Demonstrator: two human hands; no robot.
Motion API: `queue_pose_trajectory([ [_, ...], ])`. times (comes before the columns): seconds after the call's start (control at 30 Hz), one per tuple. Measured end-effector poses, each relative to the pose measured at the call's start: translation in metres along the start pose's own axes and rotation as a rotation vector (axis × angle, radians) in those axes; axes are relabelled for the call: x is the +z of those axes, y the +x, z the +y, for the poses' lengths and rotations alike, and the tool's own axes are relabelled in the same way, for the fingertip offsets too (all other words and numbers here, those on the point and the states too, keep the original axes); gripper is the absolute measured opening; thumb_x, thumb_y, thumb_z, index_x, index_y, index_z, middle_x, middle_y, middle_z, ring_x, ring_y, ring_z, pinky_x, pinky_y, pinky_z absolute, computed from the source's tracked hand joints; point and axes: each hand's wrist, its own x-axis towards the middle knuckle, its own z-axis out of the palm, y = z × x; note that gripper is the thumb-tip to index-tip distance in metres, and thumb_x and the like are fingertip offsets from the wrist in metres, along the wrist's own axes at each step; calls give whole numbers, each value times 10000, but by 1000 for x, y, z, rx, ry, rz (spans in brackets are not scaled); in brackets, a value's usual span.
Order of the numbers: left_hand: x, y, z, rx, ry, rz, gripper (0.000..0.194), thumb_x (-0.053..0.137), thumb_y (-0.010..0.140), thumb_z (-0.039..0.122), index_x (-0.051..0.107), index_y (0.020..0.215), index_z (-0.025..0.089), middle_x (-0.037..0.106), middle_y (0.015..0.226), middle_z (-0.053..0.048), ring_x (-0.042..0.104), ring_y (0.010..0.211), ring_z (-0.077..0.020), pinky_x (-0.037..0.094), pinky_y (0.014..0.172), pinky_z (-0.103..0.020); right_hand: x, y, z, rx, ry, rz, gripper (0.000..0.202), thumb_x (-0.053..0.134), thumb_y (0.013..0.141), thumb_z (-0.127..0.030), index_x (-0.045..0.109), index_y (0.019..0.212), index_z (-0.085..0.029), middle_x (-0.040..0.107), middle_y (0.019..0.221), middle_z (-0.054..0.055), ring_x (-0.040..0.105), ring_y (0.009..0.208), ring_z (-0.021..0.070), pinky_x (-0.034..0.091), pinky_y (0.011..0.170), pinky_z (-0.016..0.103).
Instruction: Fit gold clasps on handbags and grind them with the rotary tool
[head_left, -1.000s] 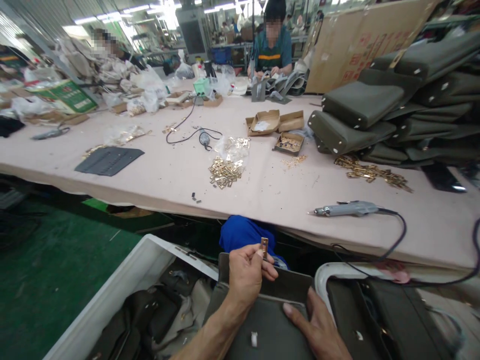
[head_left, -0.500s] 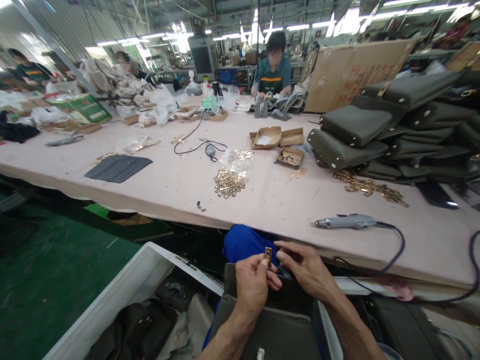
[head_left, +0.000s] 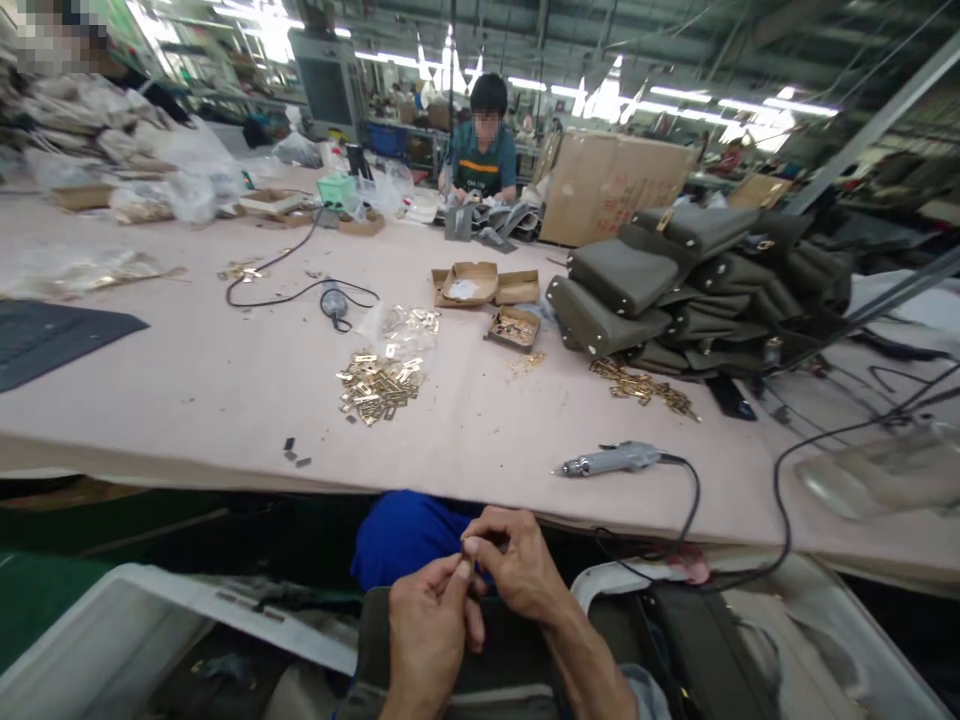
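Note:
Fingers and thumb of my left hand (head_left: 429, 622) pinch a small gold metal plate (head_left: 468, 556), mostly hidden by the fingertips. My right hand (head_left: 523, 570) is closed on the same plate from the other side. Just below both hands, a dark olive bag (head_left: 506, 645) lies on my lap, over blue trousers (head_left: 405, 545). On the table ahead is a heap of gold plates (head_left: 379, 388), partly by a clear plastic bag. A grey electric screwdriver (head_left: 611, 459) lies to the right with its cord trailing.
Olive bags (head_left: 630, 275) are stacked at the right of the table (head_left: 465, 440), near more gold fittings (head_left: 645, 388). Small cardboard boxes (head_left: 514, 328) stand mid-table. White bins (head_left: 120, 620) with bags flank my lap. A co-worker (head_left: 484, 150) sits across the table.
My view has turned to the right. My right hand has closed in on the gold plate, which stood upright in my left fingers and is now mostly covered.

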Motion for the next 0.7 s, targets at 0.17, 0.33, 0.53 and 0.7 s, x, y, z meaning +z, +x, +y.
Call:
queue_pose_trajectory([
  [0.17, 4, 11, -4, -45, 19, 56, 471, 704, 807, 590, 712, 762, 121, 553, 372, -7, 430, 279, -108, 313, 335, -182, -5, 6, 5, 96, 105, -24, 185, 670, 866, -280, 788, 827, -144, 663, 634, 14, 595, 547, 136, 437, 539, 229],
  [0.33, 5, 10, 1, -75, 19, 56, 454, 682, 846, 567, 691, 723, 130, 513, 331, -1, 429, 298, -91, 298, 381, -159, -65, -1, 16, 105, -105, 531, 371, 664, 905, -501, 749, 987, -150, 714, 764, 59, 661, 642, 193, 508, 602, 278],
  [0.53, 6, 10, 3, -77, 35, 32, 429, 680, 849, 554, 696, 739, 139, 527, 340, -1, 448, 314, -93, 300, 403, -159, -133, 12, 39, -239, -744, 782, 270, 699, 876, -417, 728, 1018, -190, 715, 912, 78, 657, 848, 247, 523, 806, 380],
  [0.7, 3, 10, 4, -81, 61, 31, 413, 664, 859, 544, 699, 753, 146, 537, 347, 4, 459, 323, -95, 299, 419, -161, -148, 18, 45, -353, -887, 698, 279, 651, 900, -433, 733, 1038, -205, 706, 1064, 107, 638, 1028, 282, 487, 966, 452],
])
